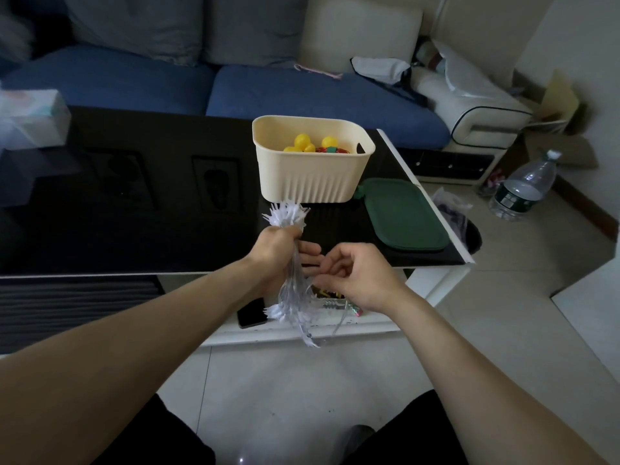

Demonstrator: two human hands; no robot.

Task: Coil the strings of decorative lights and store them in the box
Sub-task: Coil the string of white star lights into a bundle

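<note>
No text, brand, number or sign can be read anywhere. The water bottle point(523, 186) on the floor wears a dark label band, but its print is too small and blurred to make out, and the pale packet point(32, 117) on the bench shows only smeared colour.

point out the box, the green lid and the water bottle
box point(312, 177): head view, ribbed front wall
green lid point(404, 216): head view, middle of its top
water bottle point(525, 186): head view, clear body above the label

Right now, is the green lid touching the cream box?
Apart. The head view shows a dark strip of table between the green lid and the cream box.
</note>
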